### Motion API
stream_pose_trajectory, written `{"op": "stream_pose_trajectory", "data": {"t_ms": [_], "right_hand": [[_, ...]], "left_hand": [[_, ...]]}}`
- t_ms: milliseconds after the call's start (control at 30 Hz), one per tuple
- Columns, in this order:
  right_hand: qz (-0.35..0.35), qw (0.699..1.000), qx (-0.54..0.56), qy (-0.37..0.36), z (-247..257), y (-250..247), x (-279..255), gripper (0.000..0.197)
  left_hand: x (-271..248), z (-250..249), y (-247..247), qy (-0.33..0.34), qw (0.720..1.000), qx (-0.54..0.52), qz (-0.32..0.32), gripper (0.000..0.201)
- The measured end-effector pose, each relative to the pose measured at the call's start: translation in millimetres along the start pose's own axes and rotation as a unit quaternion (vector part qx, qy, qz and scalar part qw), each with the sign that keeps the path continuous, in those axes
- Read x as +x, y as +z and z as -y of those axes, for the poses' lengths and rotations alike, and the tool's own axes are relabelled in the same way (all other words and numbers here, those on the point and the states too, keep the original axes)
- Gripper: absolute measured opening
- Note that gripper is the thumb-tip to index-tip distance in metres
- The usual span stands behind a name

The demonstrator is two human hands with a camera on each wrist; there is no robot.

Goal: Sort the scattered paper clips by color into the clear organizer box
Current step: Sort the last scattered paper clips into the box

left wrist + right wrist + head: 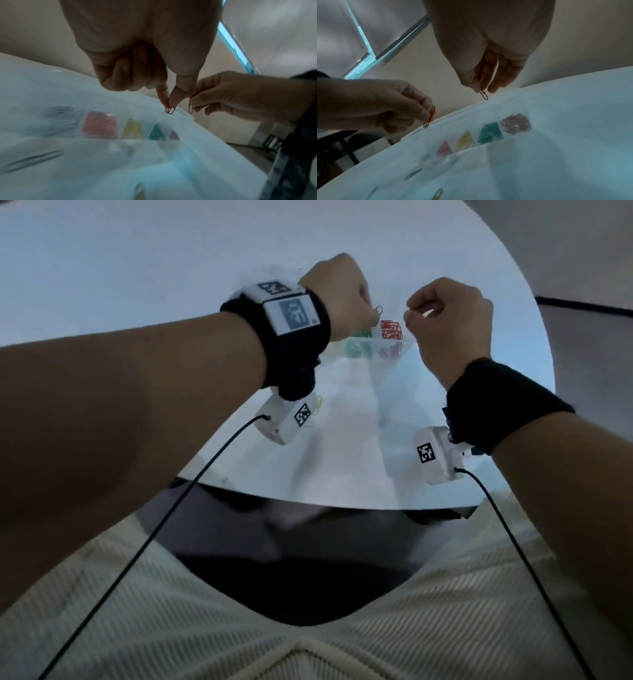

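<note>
Above the clear organizer box [513,93], our left hand [342,299] pinches an orange clip [170,110] and our right hand [448,316] pinches another orange clip [483,94], both above its red pile [391,329].

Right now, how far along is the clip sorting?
Well along: organizer box already holds red, green and yellow piles. In hand: left hand and right hand each pinch a reddish clip. Left: stray clips on the table, including a yellow one.
</note>
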State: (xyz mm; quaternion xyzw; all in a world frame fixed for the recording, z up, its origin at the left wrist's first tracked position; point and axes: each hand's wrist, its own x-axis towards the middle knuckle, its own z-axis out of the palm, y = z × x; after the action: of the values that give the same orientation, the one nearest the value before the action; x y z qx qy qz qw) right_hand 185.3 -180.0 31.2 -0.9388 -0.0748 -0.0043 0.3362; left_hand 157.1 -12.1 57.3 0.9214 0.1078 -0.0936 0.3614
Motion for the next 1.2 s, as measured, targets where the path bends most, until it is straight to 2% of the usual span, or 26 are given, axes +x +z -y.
{"op": "stream_pose_trajectory", "data": {"t_ms": [100, 200, 367, 500, 533, 600, 667, 767, 833, 900, 967, 1033, 1100, 1200], "right_hand": [[0.032, 0.998, -0.046, 0.004, -14, 4, 7, 0.022], [0.008, 0.999, -0.027, 0.025, -26, 3, 8, 0.033], [-0.019, 0.998, 0.039, 0.052, -27, -4, 9, 0.028], [-0.019, 0.996, 0.069, 0.047, -20, -5, 9, 0.028], [-0.018, 0.996, 0.074, 0.044, -20, -5, 9, 0.028], [-0.020, 0.996, 0.085, 0.029, -18, -2, 8, 0.027], [-0.035, 0.995, 0.094, 0.001, -15, 1, 4, 0.023], [-0.061, 0.993, 0.087, -0.048, -8, 8, -3, 0.023], [-0.064, 0.991, 0.064, -0.098, 0, 15, -12, 0.027], [-0.025, 0.987, 0.050, -0.148, 10, 25, -24, 0.026], [0.076, 0.978, 0.027, -0.191, 19, 35, -38, 0.027], [0.202, 0.953, -0.018, -0.227, 22, 48, -50, 0.029], [0.290, 0.922, -0.087, -0.241, 19, 61, -57, 0.032], [0.341, 0.900, -0.137, -0.237, 16, 72, -64, 0.040]], "left_hand": [[19, -18, 7, 0.000, 0.999, 0.007, -0.031, 0.016], [34, -31, 23, -0.001, 0.999, 0.039, -0.017, 0.022], [43, -42, 51, 0.026, 0.992, 0.122, 0.028, 0.022], [45, -46, 62, 0.067, 0.981, 0.173, 0.063, 0.007], [47, -44, 64, 0.076, 0.979, 0.178, 0.062, 0.009], [45, -43, 64, 0.090, 0.977, 0.181, 0.065, 0.019], [40, -41, 56, 0.101, 0.980, 0.164, 0.058, 0.010], [25, -32, 35, 0.120, 0.979, 0.165, 0.023, 0.031], [13, -20, 16, 0.123, 0.976, 0.181, 0.010, 0.033], [0, -7, -6, 0.114, 0.973, 0.199, 0.010, 0.028], [-13, 9, -29, 0.083, 0.974, 0.211, 0.021, 0.022], [-22, 33, -47, 0.033, 0.970, 0.236, 0.046, 0.018], [-30, 59, -60, -0.026, 0.961, 0.265, 0.077, 0.012], [-40, 97, -70, -0.081, 0.946, 0.288, 0.123, 0.012]]}}
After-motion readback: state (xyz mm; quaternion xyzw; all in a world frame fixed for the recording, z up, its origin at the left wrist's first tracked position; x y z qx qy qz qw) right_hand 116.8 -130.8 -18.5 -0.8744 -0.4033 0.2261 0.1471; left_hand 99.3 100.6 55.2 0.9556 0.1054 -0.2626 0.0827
